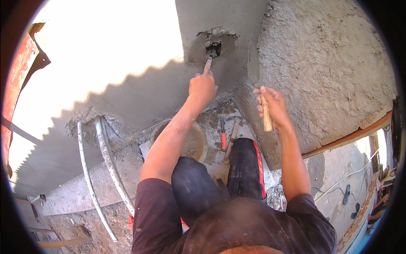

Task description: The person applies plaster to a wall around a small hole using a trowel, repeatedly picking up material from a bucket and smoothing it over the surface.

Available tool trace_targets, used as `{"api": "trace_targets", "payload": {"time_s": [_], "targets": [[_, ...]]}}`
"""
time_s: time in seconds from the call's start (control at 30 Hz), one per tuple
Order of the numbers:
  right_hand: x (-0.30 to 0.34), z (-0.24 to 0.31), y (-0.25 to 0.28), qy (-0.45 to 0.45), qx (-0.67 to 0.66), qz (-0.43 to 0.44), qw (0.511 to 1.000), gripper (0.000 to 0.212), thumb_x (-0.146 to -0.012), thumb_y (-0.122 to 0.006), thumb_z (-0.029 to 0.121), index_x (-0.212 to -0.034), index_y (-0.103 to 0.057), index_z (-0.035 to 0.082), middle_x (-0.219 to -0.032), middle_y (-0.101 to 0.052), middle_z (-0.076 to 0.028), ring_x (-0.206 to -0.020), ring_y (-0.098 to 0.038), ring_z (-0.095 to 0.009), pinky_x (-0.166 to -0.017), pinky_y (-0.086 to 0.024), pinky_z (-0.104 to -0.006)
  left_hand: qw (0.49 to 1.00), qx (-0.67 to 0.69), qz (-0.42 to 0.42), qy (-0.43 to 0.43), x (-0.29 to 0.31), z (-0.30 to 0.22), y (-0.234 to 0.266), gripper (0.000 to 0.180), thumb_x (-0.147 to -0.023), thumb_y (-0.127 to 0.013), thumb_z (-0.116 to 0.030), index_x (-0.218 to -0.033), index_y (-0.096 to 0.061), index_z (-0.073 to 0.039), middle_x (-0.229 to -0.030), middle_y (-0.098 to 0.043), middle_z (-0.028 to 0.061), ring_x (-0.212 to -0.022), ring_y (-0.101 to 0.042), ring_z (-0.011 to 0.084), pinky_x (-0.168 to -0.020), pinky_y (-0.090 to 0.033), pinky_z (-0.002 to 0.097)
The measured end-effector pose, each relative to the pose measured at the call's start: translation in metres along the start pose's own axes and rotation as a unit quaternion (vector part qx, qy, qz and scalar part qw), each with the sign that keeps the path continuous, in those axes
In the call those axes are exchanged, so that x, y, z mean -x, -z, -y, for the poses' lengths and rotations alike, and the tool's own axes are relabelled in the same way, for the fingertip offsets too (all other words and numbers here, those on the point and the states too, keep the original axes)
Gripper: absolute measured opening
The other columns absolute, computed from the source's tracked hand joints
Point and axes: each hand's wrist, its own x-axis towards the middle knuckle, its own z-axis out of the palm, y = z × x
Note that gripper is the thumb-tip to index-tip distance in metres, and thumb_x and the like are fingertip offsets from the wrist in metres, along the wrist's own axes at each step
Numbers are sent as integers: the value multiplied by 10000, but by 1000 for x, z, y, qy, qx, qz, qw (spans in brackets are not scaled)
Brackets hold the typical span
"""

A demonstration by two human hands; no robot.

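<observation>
My left hand [202, 88] reaches up to the plastered wall with its index finger stretched out and the other fingers curled, holding nothing. The fingertip is at the lower edge of a rough hole [214, 50], ringed by darker, wet-looking mortar. To the right, my right hand [274, 106] is closed round the wooden handle of a trowel [267, 115]. Its long narrow blade points up along the inner corner where the smooth wall meets a rough mortar wall [321, 76]. Whether the blade touches the wall, I cannot tell.
Beneath my left forearm stands a round bucket [198, 142] with grey mortar inside. A red-handled tool [223, 137] and a hammer [232, 137] lie by my knees. Pale pipes [111, 161] stick out of the wall at left. A cable [349, 174] runs along the right.
</observation>
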Motion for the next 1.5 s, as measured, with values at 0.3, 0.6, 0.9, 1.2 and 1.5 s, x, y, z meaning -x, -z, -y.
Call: {"api": "trace_targets", "payload": {"time_s": [0.3, 0.6, 0.9, 1.2, 1.5], "targets": [[8, 18, -182, -31, -553, 150, 819, 380, -1087, -448, 377, -1144, -541, 12, -800, -527, -51, -658, -527, -164, -589, -484, -331, 995, 92, -43, 24, 20, 30, -23, 413, -942, -612, -267, -1329, -628, -122, -1088, -678, 192, -863, -731, 362, -740, -600, 434], [-26, 66, -237, -93, -586, 150, 791, 261, -1022, -455, 325, -946, -472, 76, -727, -485, -45, -580, -509, -177, -540, -461, -369, 970, -235, 12, -65, 1, 3, 9, 522, -955, -614, -413, -1337, -595, -57, -1680, -233, 153, -943, -744, 335, -902, -549, 478], [27, 10, -177, -76, -585, 288, 754, 276, -1026, -473, 363, -982, -491, 92, -716, -499, -27, -489, -483, -150, -427, -441, -326, 994, -88, 60, 40, -3, 7, -5, 630, -931, -656, -459, -1406, -558, -55, -1679, -265, 80, -1033, -724, 391, -1007, -493, 546], [-31, 49, -210, -91, -616, 115, 774, 322, -1078, -401, 343, -960, -493, 58, -747, -493, -44, -626, -494, -171, -598, -465, -359, 930, -345, 75, -107, 11, -24, 40, 540, -1009, -518, -405, -1446, -535, -90, -1630, -365, 69, -1339, -446, 289, -1002, -439, 593], [1, 35, -218, -62, -607, 96, 786, 308, -1041, -471, 394, -980, -492, 93, -744, -491, -32, -581, -499, -174, -540, -451, -355, 835, -530, 90, -115, 23, -24, 49, 499, -1068, -391, -394, -1438, -560, -104, -1550, -499, 38, -1533, -289, 213, -989, -417, 592]]}}
